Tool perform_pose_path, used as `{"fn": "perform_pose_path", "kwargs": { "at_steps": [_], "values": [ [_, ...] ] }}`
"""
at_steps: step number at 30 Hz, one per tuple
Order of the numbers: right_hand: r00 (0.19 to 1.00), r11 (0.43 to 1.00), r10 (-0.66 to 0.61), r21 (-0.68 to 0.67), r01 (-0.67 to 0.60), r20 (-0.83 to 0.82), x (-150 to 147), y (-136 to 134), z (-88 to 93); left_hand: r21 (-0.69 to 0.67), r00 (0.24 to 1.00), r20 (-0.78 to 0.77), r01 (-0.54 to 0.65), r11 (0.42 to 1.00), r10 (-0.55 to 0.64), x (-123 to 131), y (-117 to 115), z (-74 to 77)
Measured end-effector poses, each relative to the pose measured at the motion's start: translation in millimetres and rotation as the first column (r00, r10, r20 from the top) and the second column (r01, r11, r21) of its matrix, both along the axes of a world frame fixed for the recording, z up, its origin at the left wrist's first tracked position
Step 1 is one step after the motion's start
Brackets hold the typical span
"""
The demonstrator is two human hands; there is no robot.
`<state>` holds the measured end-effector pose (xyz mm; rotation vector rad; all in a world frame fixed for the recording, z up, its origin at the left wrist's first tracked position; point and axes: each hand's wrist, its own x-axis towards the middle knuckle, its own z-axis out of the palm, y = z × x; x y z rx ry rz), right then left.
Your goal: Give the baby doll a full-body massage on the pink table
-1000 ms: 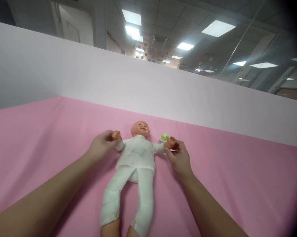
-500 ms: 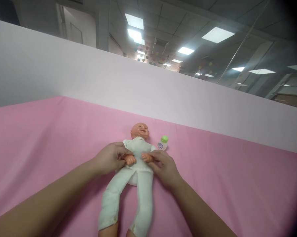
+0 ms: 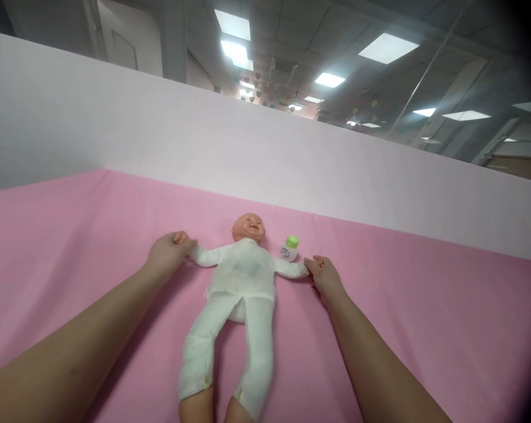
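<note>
While the doll (image 3: 243,276) lies on its back on the sheet (image 3: 71,235), feet at 6 o'clock and head at 12, its arms spread crosswise to 9 and 3. The left hand (image 3: 167,255) grips the doll's hand at 9 and the right hand (image 3: 326,276) pinches the other at 3, both equally near, the trunk between them. A bottle (image 3: 290,248) stands by its shoulder at 1 o'clock

A pink-covered worktop (image 3: 424,317) carries a doll (image 3: 243,288) lying on its back and a small green-capped bottle (image 3: 290,248) beside its head.
</note>
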<state>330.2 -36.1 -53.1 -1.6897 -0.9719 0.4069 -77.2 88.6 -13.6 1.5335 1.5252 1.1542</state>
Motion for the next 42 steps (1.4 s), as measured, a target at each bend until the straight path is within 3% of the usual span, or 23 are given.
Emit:
{"fn": "perform_pose_path", "kwargs": {
  "at_steps": [3, 7, 10, 13, 16, 18, 20, 22, 24, 28, 31, 35, 38, 42],
  "values": [
    [0.997, 0.982, 0.051, -0.186, -0.039, 0.060, -3, -1, 0.5, -0.051, 0.996, -0.089, 0.020, 0.998, -0.025, -4, 8, -5.9],
    [0.988, 0.965, 0.073, -0.258, -0.035, 0.139, -8, -3, 4.9, -0.042, 0.992, -0.118, 0.037, 0.998, -0.042, -5, 8, -5.8],
    [0.987, 0.976, -0.035, -0.205, 0.068, 0.157, -12, -5, 12.0, 0.003, 0.989, -0.150, 0.020, 1.000, -0.019, -3, 1, 1.2],
    [0.982, 0.992, -0.124, 0.013, 0.124, 0.142, -30, -12, 24.0, 0.134, 0.970, -0.238, -0.012, 0.991, 0.044, 2, -15, 13.3],
    [0.987, 0.971, 0.017, 0.235, -0.054, 0.159, -65, -24, 35.8, 0.296, 0.962, -0.274, 0.086, 0.951, -0.002, 13, -39, 25.1],
    [0.949, 0.925, 0.194, 0.277, -0.261, 0.247, -89, -32, 40.9, 0.335, 0.928, -0.341, 0.272, 0.902, -0.153, 21, -53, 30.0],
    [0.813, 0.829, 0.394, 0.216, -0.516, 0.429, -107, -38, 43.6, 0.285, 0.818, -0.453, 0.511, 0.811, -0.355, 27, -64, 32.6],
    [0.666, 0.740, 0.502, 0.125, -0.661, 0.551, -115, -41, 44.2, 0.217, 0.697, -0.530, 0.663, 0.716, -0.484, 31, -70, 33.8],
    [0.595, 0.706, 0.533, 0.071, -0.704, 0.601, -115, -42, 43.3, 0.194, 0.637, -0.559, 0.723, 0.663, -0.531, 33, -71, 34.5],
    [0.576, 0.717, 0.513, 0.051, -0.695, 0.636, -111, -39, 38.7, 0.215, 0.596, -0.604, 0.762, 0.611, -0.529, 35, -72, 33.0],
    [0.621, 0.745, 0.495, 0.071, -0.663, 0.607, -110, -37, 35.5, 0.239, 0.640, -0.609, 0.712, 0.661, -0.469, 39, -73, 29.1],
    [0.828, 0.846, 0.407, 0.183, -0.501, 0.386, -98, -30, 30.3, 0.266, 0.802, -0.436, 0.549, 0.793, -0.409, 36, -65, 25.9],
    [0.957, 0.924, 0.274, 0.250, -0.290, 0.098, -74, -20, 23.7, 0.264, 0.920, -0.288, 0.342, 0.902, -0.265, 20, -46, 24.1],
    [0.986, 0.970, 0.116, 0.226, -0.087, -0.120, -36, -5, 10.1, 0.124, 0.962, -0.274, 0.043, 0.991, -0.007, -4, -12, 13.2]
  ]
}}
